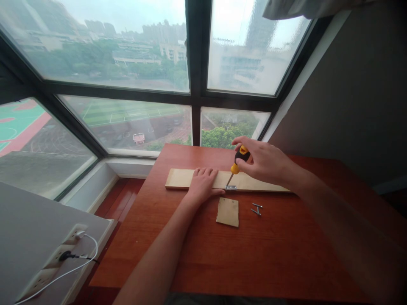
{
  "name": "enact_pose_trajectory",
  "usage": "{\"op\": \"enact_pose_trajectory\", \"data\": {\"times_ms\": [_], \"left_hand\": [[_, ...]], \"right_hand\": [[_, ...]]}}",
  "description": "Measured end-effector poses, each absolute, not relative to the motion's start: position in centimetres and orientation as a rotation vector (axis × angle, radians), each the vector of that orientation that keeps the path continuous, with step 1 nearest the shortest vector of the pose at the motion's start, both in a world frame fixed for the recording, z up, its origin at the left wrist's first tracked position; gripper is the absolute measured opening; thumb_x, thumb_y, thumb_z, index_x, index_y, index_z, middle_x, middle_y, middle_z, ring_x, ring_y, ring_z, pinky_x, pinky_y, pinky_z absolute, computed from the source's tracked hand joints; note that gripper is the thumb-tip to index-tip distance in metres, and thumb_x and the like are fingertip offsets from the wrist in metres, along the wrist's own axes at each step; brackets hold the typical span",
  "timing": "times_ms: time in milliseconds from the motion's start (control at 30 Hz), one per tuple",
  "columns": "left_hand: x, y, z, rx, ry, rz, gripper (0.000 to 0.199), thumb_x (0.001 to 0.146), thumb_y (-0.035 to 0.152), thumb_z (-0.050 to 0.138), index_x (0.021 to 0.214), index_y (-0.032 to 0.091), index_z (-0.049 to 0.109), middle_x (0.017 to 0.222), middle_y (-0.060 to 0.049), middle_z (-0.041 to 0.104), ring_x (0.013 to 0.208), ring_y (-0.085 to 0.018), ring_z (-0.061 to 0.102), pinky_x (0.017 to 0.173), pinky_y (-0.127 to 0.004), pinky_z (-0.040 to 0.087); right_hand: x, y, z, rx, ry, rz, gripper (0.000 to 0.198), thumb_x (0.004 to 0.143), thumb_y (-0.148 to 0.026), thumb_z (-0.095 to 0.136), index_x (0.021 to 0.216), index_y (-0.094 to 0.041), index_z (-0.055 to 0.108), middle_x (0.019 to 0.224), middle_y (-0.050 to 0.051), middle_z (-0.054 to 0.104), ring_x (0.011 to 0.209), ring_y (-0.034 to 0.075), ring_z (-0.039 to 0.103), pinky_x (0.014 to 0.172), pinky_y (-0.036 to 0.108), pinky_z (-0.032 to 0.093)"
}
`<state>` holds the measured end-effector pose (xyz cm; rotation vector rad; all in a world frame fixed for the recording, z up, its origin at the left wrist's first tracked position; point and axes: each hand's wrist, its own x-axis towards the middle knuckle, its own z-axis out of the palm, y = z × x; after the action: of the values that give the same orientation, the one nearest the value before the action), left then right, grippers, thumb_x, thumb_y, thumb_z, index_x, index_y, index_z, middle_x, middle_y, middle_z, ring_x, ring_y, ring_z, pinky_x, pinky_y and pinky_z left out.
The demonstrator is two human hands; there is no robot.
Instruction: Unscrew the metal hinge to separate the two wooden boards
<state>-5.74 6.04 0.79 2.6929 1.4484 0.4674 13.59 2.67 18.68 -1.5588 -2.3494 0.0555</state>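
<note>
My right hand grips a yellow and black screwdriver from above, its shaft slanting down to the left. The tip meets a small metal bracket at the near edge of a long pale wooden board. Fingers spread, my left hand lies flat on the board, left of the bracket, with its thumb along the near edge. Whether a screw sits under the tip is too small to tell.
A small tan square of card or thin wood with two holes lies nearer me. Several loose screws are to its right. The reddish-brown table stands by windows; at left is a wall with sockets and a white cable.
</note>
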Motion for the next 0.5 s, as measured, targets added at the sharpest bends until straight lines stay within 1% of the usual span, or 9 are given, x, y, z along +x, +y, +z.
{"op": "enact_pose_trajectory", "data": {"times_ms": [67,100,167,233,300,367,433,500], "left_hand": [[-5.73,6.02,0.75,2.690,1.450,0.479,0.076,0.074,0.074,0.060,0.127,0.021,0.052,0.126,-0.014,0.059,0.118,-0.032,0.051,0.103,-0.043,0.029],[-5.71,6.00,0.73,2.688,1.452,0.485,0.075,0.074,0.074,0.059,0.127,0.020,0.053,0.126,-0.015,0.059,0.118,-0.032,0.051,0.104,-0.044,0.029],[-5.68,5.97,0.71,2.689,1.453,0.494,0.074,0.075,0.073,0.058,0.126,0.019,0.053,0.125,-0.015,0.060,0.117,-0.032,0.051,0.104,-0.044,0.030],[-5.63,5.94,0.69,2.690,1.460,0.500,0.072,0.077,0.072,0.057,0.125,0.019,0.054,0.124,-0.015,0.060,0.115,-0.031,0.052,0.103,-0.044,0.030],[-5.56,5.92,0.68,2.688,1.473,0.510,0.069,0.079,0.071,0.055,0.124,0.019,0.055,0.123,-0.015,0.061,0.115,-0.031,0.053,0.104,-0.045,0.030],[-5.46,5.91,0.69,2.681,1.481,0.519,0.065,0.081,0.068,0.055,0.124,0.019,0.056,0.124,-0.015,0.061,0.116,-0.031,0.053,0.105,-0.046,0.030],[-5.33,5.91,0.74,2.675,1.478,0.527,0.060,0.083,0.065,0.056,0.123,0.020,0.057,0.127,-0.015,0.060,0.117,-0.031,0.052,0.105,-0.048,0.030],[-5.15,5.90,0.82,2.679,1.456,0.557,0.053,0.086,0.060,0.056,0.121,0.021,0.059,0.130,-0.014,0.059,0.120,-0.031,0.051,0.105,-0.048,0.031]], "right_hand": [[13.52,2.75,18.69,-1.599,-2.327,-0.015,0.032,0.088,-0.047,0.054,0.108,-0.024,0.062,0.092,0.002,0.070,0.076,0.020,0.062,0.059,0.030,0.038],[13.48,2.81,18.67,-1.613,-2.317,-0.034,0.032,0.090,-0.051,0.051,0.103,-0.024,0.064,0.087,0.002,0.070,0.073,0.020,0.062,0.058,0.030,0.037],[13.45,2.92,18.64,-1.620,-2.311,-0.033,0.030,0.092,-0.047,0.048,0.103,-0.025,0.064,0.083,0.001,0.069,0.072,0.020,0.062,0.059,0.030,0.038],[13.53,2.97,18.64,-1.604,-2.323,-0.014,0.027,0.090,-0.036,0.050,0.112,-0.024,0.061,0.091,0.002,0.071,0.077,0.020,0.064,0.062,0.030,0.040],[13.68,2.93,18.70,-1.591,-2.352,0.005,0.036,0.083,-0.026,0.055,0.119,-0.022,0.057,0.105,0.004,0.071,0.086,0.021,0.065,0.066,0.031,0.041],[13.82,2.84,18.79,-1.583,-2.388,0.023,0.043,0.077,-0.021,0.057,0.120,-0.021,0.056,0.117,0.005,0.068,0.091,0.022,0.065,0.067,0.030,0.042],[13.82,2.76,18.85,-1.592,-2.400,0.003,0.041,0.079,-0.025,0.057,0.120,-0.021,0.056,0.120,0.005,0.066,0.093,0.022,0.065,0.065,0.031,0.041],[13.66,2.76,18.85,-1.627,-2.376,-0.058,0.035,0.085,-0.037,0.056,0.117,-0.023,0.058,0.113,0.005,0.069,0.088,0.023,0.064,0.062,0.031,0.039]]}}
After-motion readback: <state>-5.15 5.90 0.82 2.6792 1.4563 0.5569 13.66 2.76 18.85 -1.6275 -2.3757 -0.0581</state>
